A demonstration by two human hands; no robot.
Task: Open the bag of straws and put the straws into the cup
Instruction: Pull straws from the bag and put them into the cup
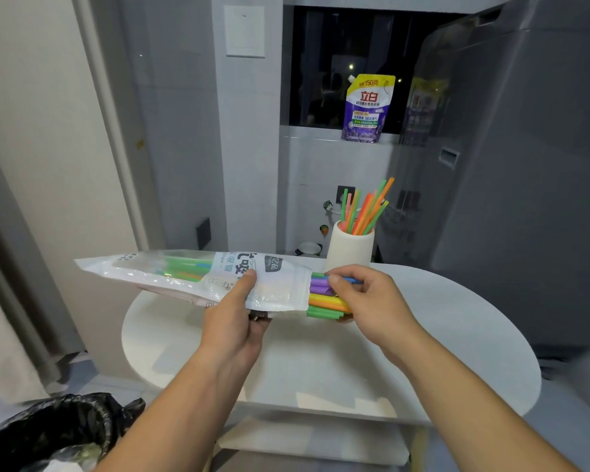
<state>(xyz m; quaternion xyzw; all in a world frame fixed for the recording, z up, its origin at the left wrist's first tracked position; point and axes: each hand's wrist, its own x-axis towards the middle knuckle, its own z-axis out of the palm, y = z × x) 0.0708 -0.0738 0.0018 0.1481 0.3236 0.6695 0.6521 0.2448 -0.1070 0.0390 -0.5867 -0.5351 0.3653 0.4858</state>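
A white plastic bag of straws (184, 275) lies level above the round white table (440, 335), its open mouth pointing right. My left hand (239, 311) grips the bag from below, thumb on top. Coloured straws (324, 299) stick out of the mouth: purple, yellow, orange, green and blue. My right hand (365, 294) pinches the ends of these straws just outside the bag. Behind my right hand stands a white cup (349, 250) holding several orange, green and pink straws upright.
A bin lined with a black bag (48, 434) sits at the lower left on the floor. A purple detergent pouch (367, 109) stands on the window ledge. A grey appliance (525, 165) fills the right side. A curtain (11, 301) hangs at the left.
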